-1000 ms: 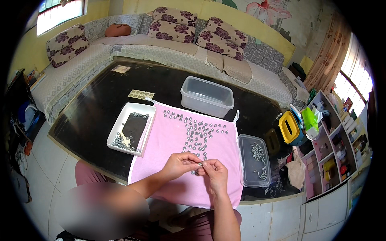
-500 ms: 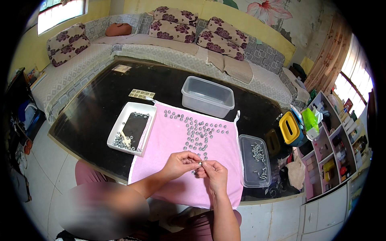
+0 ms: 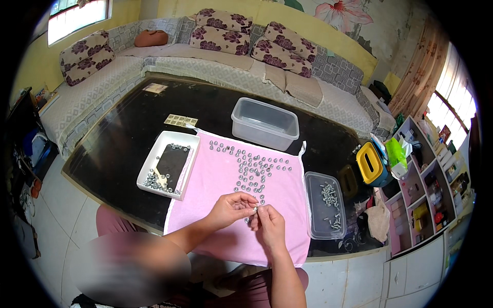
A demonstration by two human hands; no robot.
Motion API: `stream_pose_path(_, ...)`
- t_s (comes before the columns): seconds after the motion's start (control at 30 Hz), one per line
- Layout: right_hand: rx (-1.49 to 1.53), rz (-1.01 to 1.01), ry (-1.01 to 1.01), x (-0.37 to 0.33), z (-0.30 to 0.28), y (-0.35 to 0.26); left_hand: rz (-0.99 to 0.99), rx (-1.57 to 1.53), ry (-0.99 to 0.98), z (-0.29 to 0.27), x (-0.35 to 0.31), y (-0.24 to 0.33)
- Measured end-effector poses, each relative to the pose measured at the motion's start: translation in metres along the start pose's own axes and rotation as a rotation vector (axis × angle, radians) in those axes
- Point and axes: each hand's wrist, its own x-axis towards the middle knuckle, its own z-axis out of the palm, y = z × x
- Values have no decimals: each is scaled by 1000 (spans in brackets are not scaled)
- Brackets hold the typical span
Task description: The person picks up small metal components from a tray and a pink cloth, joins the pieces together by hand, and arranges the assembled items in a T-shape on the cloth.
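My left hand (image 3: 226, 210) and my right hand (image 3: 270, 224) meet over the near part of the pink cloth (image 3: 205, 236). A small silver bolt (image 3: 255, 209) is pinched between the fingertips of both; fingers cover most of it, and whether a nut sits on it I cannot tell. Just beyond my hands, several silver bolt-and-nut pieces (image 3: 251, 172) stand upright in rows on the cloth. To the left, a white tray (image 3: 143, 177) holds loose nuts (image 3: 154, 180). On the right, loose bolts (image 3: 328, 195) lie in a shallow clear plastic lid (image 3: 318, 228).
A clear plastic tub (image 3: 264, 123) stands beyond the cloth on the black table (image 3: 110, 159). A small patterned card (image 3: 181, 120) lies at the back left. At the right are a yellow-topped bin (image 3: 370, 163) and a shelf unit (image 3: 411, 192). A sofa (image 3: 215, 66) runs behind the table.
My right hand has shifted slightly left, its fingers curled closer around the bolt. The left hand stays nearly in place, and the laid-out pieces look the same.
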Motion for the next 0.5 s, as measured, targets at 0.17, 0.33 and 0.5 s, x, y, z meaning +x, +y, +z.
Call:
stream_pose_path(0.17, -196, -70, 60, 0, -1, 0, 37, 62, 20, -5, 1, -4)
stream_pose_path(0.33, -415, -216, 77, -2, 3, -5, 4, 7, 6, -3, 1, -1)
stream_pose_path(0.5, -440, -262, 126, -2, 4, -2, 1, 18, 15, -4, 1, -3)
